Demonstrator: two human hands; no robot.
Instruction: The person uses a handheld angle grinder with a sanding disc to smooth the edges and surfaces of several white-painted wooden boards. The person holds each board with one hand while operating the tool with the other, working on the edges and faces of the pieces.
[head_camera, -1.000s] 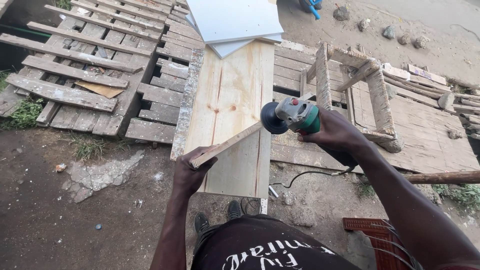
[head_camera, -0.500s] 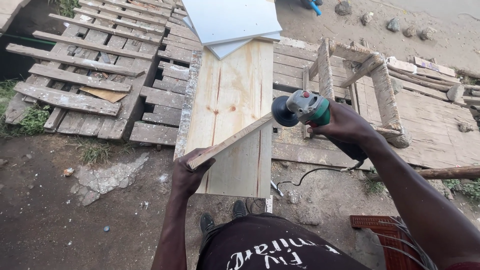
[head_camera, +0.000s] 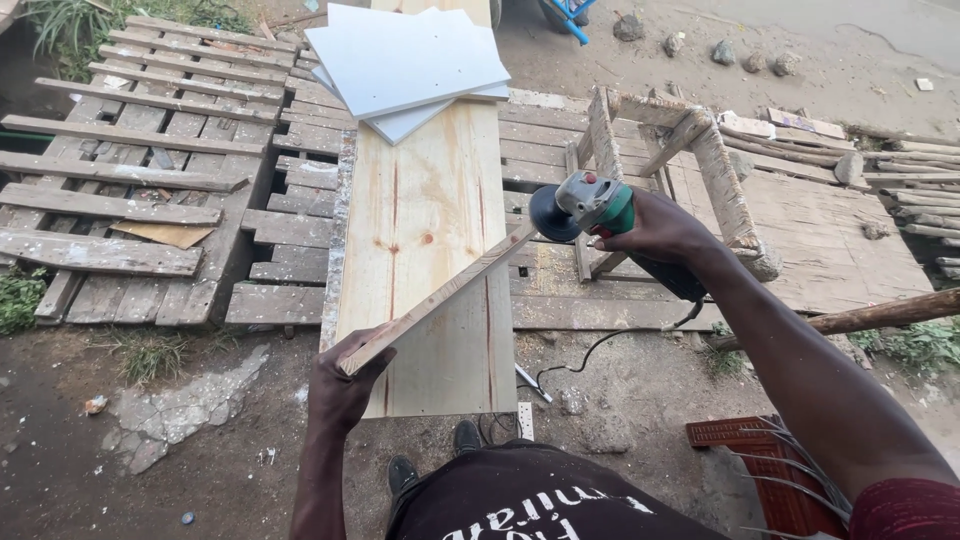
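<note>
My left hand (head_camera: 342, 388) grips the near end of a thin wooden strip (head_camera: 440, 298), which slants up and to the right above a wide pale plank (head_camera: 425, 215). My right hand (head_camera: 655, 228) holds a green and grey angle grinder (head_camera: 585, 205). Its dark disc touches the far end of the strip. The grinder's black cord (head_camera: 590, 350) trails down to the ground.
White sheets (head_camera: 400, 60) lie stacked on the plank's far end. Weathered pallets (head_camera: 150, 180) lie to the left. A rough wooden stool frame (head_camera: 690, 160) lies on more boards to the right. A red crate (head_camera: 760, 470) sits at lower right. My shoes (head_camera: 465, 437) stand on bare dirt.
The grinder's disc has stayed against the strip's far end. Both hands keep their hold, and the view has shifted slightly.
</note>
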